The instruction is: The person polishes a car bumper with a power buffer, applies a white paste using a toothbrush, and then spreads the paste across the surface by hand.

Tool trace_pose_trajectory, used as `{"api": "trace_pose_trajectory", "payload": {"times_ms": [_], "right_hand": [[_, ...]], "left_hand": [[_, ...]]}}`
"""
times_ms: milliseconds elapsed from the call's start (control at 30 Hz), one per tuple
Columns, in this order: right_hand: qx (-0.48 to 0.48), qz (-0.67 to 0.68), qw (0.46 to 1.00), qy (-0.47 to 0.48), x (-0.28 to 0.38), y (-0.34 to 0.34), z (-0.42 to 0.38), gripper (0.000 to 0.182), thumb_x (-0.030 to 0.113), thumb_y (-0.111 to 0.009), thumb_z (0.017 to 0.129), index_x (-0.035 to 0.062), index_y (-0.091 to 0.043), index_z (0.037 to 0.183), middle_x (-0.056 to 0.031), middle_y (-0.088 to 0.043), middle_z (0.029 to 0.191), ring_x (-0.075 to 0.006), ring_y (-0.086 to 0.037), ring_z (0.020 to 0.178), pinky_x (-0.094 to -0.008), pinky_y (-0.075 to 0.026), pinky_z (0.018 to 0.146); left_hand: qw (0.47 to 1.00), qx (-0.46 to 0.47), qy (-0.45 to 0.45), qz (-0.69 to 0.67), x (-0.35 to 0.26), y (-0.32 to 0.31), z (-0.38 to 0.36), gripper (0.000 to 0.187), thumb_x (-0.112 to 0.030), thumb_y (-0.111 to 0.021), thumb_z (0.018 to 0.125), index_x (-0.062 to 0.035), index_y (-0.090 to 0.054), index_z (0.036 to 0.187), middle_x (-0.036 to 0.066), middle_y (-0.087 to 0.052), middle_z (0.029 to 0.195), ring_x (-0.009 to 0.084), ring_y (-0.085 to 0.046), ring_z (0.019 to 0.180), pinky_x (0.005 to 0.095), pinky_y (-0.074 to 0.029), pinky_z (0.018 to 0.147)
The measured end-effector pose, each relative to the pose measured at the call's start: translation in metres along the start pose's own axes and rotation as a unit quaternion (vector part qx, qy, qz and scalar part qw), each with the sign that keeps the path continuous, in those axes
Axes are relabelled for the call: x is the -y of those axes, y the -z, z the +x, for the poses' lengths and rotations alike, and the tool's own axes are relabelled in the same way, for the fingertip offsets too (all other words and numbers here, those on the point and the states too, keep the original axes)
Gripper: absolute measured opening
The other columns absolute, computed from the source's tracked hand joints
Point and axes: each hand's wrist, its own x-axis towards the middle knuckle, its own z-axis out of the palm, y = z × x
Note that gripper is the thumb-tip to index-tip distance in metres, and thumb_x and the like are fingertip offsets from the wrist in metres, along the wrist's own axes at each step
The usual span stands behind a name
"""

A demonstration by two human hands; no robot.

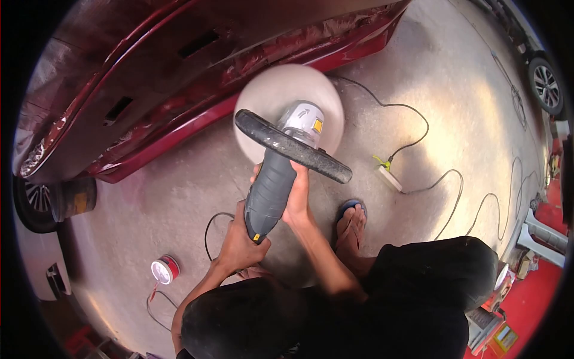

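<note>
Left hand [242, 242] | gripping rear of polisher [272, 188] | right hand [298, 198] | farther forward

A: Polishing pad [281, 85], twelve o'clock?
B: One; surface blurred, centre hidden behind the polisher [270, 185].
A: Maroon car [179, 99], ten o'clock?
B: One; cut off by the top edge.
A: Tin [165, 269], eight o'clock?
B: One; any lettering too small to read.

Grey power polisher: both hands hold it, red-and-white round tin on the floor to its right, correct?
Wrong side: the head view shows the tin on the floor to the left of the polisher. Left hand and right hand do hold it.
</note>
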Motion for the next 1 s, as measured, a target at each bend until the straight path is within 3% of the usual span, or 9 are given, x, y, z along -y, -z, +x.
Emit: {"api": "trace_pose_trajectory", "payload": {"times_ms": [33, 167, 200, 300, 367, 433, 567, 767, 1000], "right_hand": [[0.007, -0.019, 1.0, -0.008, -0.015, -0.002, -0.006, 0.058, 0.055, -0.054, 0.096, 0.0031, -0.058, 0.121, -0.0193, -0.07, 0.094, -0.0283, -0.073, 0.077, -0.0399, -0.062, 0.065], [0.008, -0.022, 0.999, -0.024, -0.029, -0.007, -0.013, 0.057, 0.053, -0.052, 0.097, 0.0023, -0.057, 0.122, -0.0186, -0.07, 0.097, -0.028, -0.072, 0.08, -0.0395, -0.061, 0.069], [-0.003, -0.013, 1.0, -0.022, -0.025, -0.004, -0.01, 0.059, 0.055, -0.051, 0.097, 0.0022, -0.057, 0.122, -0.0186, -0.07, 0.096, -0.028, -0.072, 0.08, -0.0394, -0.061, 0.069], [-0.022, -0.022, 0.999, 0.015, 0.015, 0.0, 0.004, 0.064, 0.063, -0.05, 0.095, 0.0039, -0.059, 0.117, -0.0186, -0.07, 0.09, -0.0283, -0.072, 0.076, -0.0385, -0.06, 0.065], [-0.031, 0.027, 0.999, 0.03, 0.051, -0.002, 0.011, 0.053, 0.052, -0.054, 0.097, 0.0033, -0.059, 0.115, -0.0195, -0.069, 0.086, -0.0283, -0.07, 0.07, -0.0385, -0.06, 0.063], [-0.051, -0.012, 0.996, 0.07, 0.081, 0.0, 0.022, 0.057, 0.061, -0.055, 0.094, 0.0062, -0.058, 0.113, -0.0184, -0.068, 0.084, -0.0281, -0.07, 0.068, -0.0384, -0.059, 0.06], [-0.076, -0.019, 0.992, 0.094, 0.107, 0.003, 0.036, 0.06, 0.064, -0.056, 0.093, 0.0069, -0.058, 0.113, -0.0166, -0.066, 0.081, -0.0274, -0.069, 0.067, -0.0373, -0.057, 0.056], [-0.072, -0.032, 0.996, 0.043, 0.052, -0.019, 0.011, 0.061, 0.064, -0.054, 0.094, 0.006, -0.058, 0.113, -0.0186, -0.067, 0.083, -0.0299, -0.07, 0.068, -0.0399, -0.06, 0.057], [-0.043, -0.074, 0.996, 0.005, -0.043, -0.022, -0.018, 0.047, 0.044, -0.056, 0.099, 0.0017, -0.057, 0.12, -0.0189, -0.07, 0.093, -0.0254, -0.072, 0.075, -0.0377, -0.061, 0.066]], "left_hand": [[1.0, -0.01, 0.009, -0.007, 0.011, 0.004, -0.012, 0.075, -0.005, -0.068, 0.075, 0.0021, -0.034, 0.141, 0.032, -0.068, 0.104, 0.0461, -0.071, 0.101, 0.0454, -0.054, 0.09], [1.0, -0.027, 0.013, 0.0, 0.016, 0.009, -0.024, 0.075, -0.005, -0.068, 0.074, -0.0012, -0.035, 0.142, 0.029, -0.069, 0.104, 0.0425, -0.072, 0.099, 0.0446, -0.055, 0.089], [0.998, -0.006, 0.058, -0.007, 0.002, 0.012, -0.019, 0.075, -0.005, -0.067, 0.075, 0.0007, -0.034, 0.141, 0.03, -0.068, 0.102, 0.046, -0.071, 0.097, 0.046, -0.055, 0.087], [0.999, 0.032, -0.001, -0.019, -0.008, 0.002, 0.012, 0.073, -0.005, -0.067, 0.075, 0.0026, -0.034, 0.141, 0.032, -0.067, 0.099, 0.0499, -0.07, 0.095, 0.0482, -0.055, 0.085], [0.999, 0.049, -0.011, 0.004, -0.029, -0.007, 0.037, 0.07, -0.005, -0.066, 0.076, 0.0059, -0.034, 0.138, 0.034, -0.066, 0.091, 0.0521, -0.069, 0.09, 0.0501, -0.054, 0.082], [0.997, 0.071, -0.035, 0.022, -0.05, -0.014, 0.062, 0.069, -0.005, -0.066, 0.076, 0.0072, -0.034, 0.136, 0.034, -0.066, 0.088, 0.0515, -0.07, 0.088, 0.0505, -0.054, 0.081], [0.994, 0.107, -0.013, -0.004, -0.074, -0.016, 0.083, 0.067, -0.005, -0.066, 0.076, 0.0089, -0.034, 0.134, 0.035, -0.065, 0.085, 0.0505, -0.07, 0.085, 0.051, -0.054, 0.08], [0.998, 0.054, -0.03, -0.011, -0.03, 0.002, 0.036, 0.067, -0.005, -0.065, 0.076, 0.0068, -0.035, 0.135, 0.031, -0.066, 0.09, 0.0462, -0.071, 0.088, 0.0477, -0.054, 0.081], [0.998, -0.021, 0.034, -0.044, 0.016, 0.023, -0.04, 0.072, -0.002, -0.067, 0.073, 0.0019, -0.038, 0.139, 0.025, -0.067, 0.102, 0.0381, -0.071, 0.1, 0.0421, -0.054, 0.09]]}}
